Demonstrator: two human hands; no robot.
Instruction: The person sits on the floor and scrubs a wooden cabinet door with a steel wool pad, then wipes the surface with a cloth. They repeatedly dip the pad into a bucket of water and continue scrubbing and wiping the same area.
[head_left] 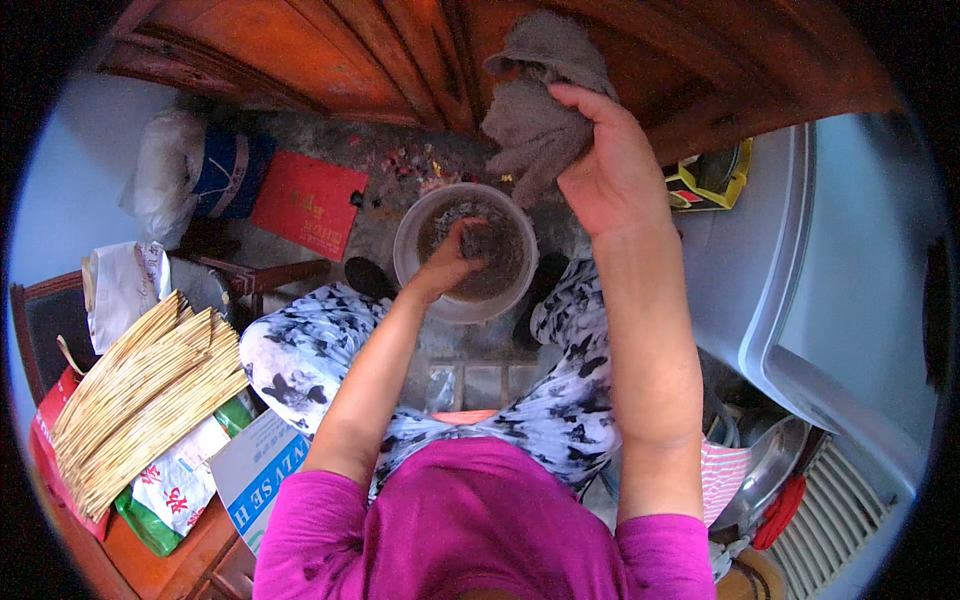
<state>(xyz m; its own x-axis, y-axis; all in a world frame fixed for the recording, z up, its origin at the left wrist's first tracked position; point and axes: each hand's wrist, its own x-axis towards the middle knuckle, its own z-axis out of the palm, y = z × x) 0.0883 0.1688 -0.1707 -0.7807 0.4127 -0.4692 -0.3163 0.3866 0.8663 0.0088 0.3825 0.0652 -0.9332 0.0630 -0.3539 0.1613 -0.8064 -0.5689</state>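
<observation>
My right hand (610, 165) is raised high and grips a grey-brown cloth (540, 110) that hangs in front of the wooden door. Down below, my left hand (455, 258) reaches into a pale round bucket (412, 265) of murky water on the floor and holds a small dark wet piece of cloth (478, 240) there. The bucket stands between my knees, which are covered by black-and-white patterned trousers (300, 355).
A red-brown wooden door (330, 50) runs along the top. A pale grey appliance (800, 280) stands at the right. At the left a woven straw mat (140, 395) lies over bags and a cardboard box (250, 475). A red flat packet (305, 200) and plastic bags (170, 170) lie on the floor.
</observation>
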